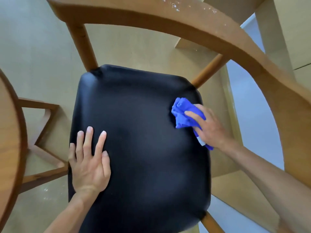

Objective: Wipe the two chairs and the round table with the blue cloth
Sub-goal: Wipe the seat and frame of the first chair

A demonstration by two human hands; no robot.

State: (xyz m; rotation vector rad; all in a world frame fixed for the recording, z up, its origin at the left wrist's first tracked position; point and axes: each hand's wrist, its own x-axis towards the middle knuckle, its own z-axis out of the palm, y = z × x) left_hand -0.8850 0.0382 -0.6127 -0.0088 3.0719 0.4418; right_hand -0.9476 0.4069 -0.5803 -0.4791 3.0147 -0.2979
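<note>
I look straight down on a wooden chair with a black padded seat and a curved wooden backrest. My right hand grips the bunched blue cloth and presses it on the seat's right edge. My left hand lies flat on the seat's left side, fingers straight and spread. The round wooden table shows only as a curved edge at the far left. A second chair is not in view.
Under the table at the left, wooden base struts stand close to the chair. The floor is beige. A pale wall or door strip runs along the right, behind the chair's curved arm.
</note>
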